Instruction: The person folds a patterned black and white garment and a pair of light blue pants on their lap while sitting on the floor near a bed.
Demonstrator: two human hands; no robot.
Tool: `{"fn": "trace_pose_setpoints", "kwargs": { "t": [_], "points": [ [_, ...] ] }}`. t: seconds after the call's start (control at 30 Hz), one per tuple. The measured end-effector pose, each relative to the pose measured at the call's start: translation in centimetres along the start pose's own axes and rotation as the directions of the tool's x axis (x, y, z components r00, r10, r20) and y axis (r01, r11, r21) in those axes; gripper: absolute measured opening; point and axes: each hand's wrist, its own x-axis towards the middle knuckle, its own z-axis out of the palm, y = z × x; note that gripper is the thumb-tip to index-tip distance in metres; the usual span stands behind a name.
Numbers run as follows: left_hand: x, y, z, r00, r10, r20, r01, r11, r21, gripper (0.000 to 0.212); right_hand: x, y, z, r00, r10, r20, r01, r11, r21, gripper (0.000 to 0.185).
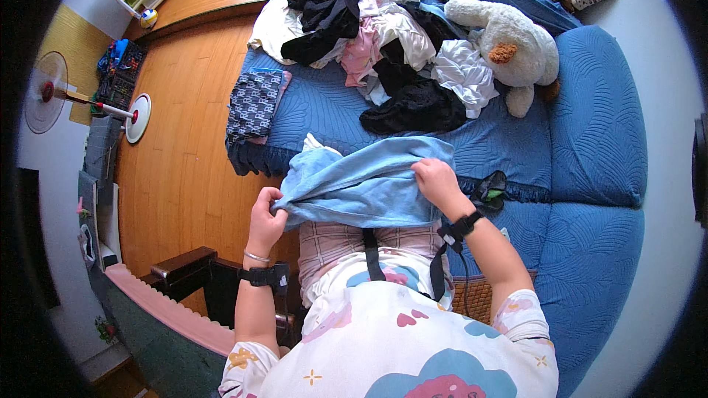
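Observation:
A light blue cloth garment (359, 182) is stretched sideways over my lap. My left hand (268, 218) pinches its left end, where the fabric gathers into creases. At the upper right part of the same garment, my right hand (436, 179) grips the cloth between thumb and fingers. A bit of white fabric (316, 143) shows behind its upper left edge. Just beyond lies a folded stack with a dark patterned piece on top (251, 105), on the corner of the blue quilted sofa cover (315, 105).
A loose heap of black, white and pink clothes (387, 38) covers the sofa's far part. Beside it lies a white plush toy (514, 38). A black mesh item (489, 190) rests right of my right hand. A standing fan (88, 99) and dark wooden furniture (185, 265) are at left.

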Motion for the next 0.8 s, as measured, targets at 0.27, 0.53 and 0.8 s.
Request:
{"fn": "trace_pose_setpoints", "kwargs": {
  "t": [0.27,0.53,0.8],
  "points": [
    [-0.9,4.8,1.6,0.951,0.236,0.198,-0.294,0.886,0.359,0.028,1.6,2.4,1.9,0.978,-0.030,0.207,0.094,0.947,-0.306,0.010],
    [0.4,6.2,3.4,0.765,0.527,0.369,-0.630,0.498,0.596,0.009,2.3,3.0,1.2,0.931,-0.170,0.322,0.263,0.925,-0.273,0.007],
    [-0.2,4.9,5.6,0.670,0.279,0.688,-0.722,0.461,0.516,0.008,-0.5,-0.5,-4.9,0.937,-0.336,0.097,0.332,0.942,0.052,0.010]
  ]
}}
